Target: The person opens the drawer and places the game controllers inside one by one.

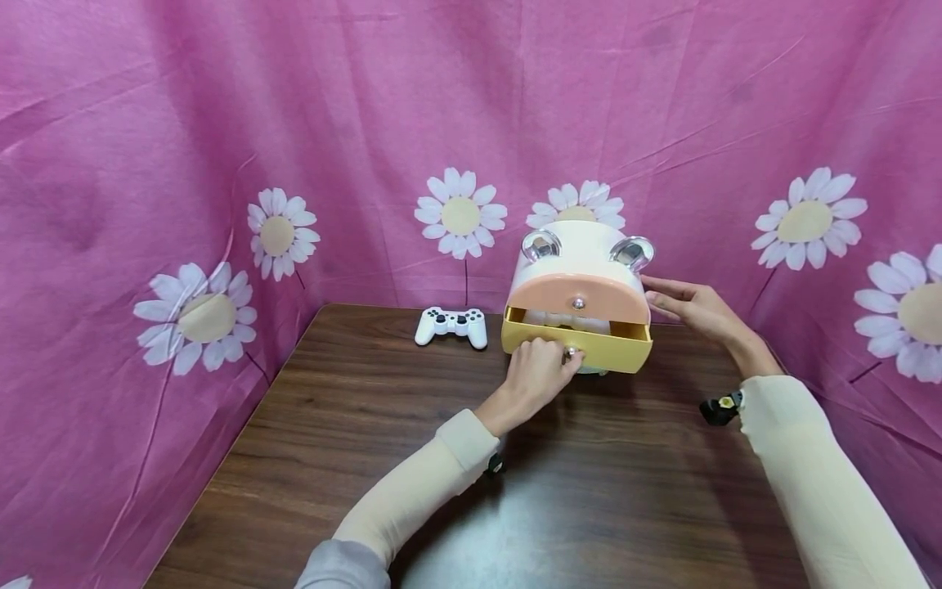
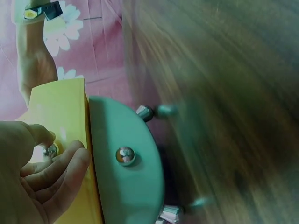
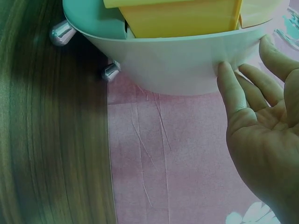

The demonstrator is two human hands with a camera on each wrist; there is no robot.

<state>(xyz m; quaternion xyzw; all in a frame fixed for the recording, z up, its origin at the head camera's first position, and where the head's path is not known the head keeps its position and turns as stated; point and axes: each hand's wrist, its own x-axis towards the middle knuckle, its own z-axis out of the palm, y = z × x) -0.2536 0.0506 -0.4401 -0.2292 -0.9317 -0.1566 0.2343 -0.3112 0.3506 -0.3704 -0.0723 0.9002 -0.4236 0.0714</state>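
Cream sleeves (image 1: pixel 798 442), left fingers (image 2: pixel 70 176) pinching yellow drawer (image 1: pixel 618 354) knob (image 2: pixel 50 150), right fingers (image 3: pixel 232 89) apart against cabinet (image 1: pixel 577 247)

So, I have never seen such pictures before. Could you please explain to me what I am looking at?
There is no machine, only a person's bare left hand and right hand. The wide picture comes from a camera on the head; the two others from cameras worn on the wrists. On the brown table are a white game controller and a small drawer cabinet. The left hand holds the round knob of the yellow drawer, which stands partly open; the right hand touches the cabinet's white side.
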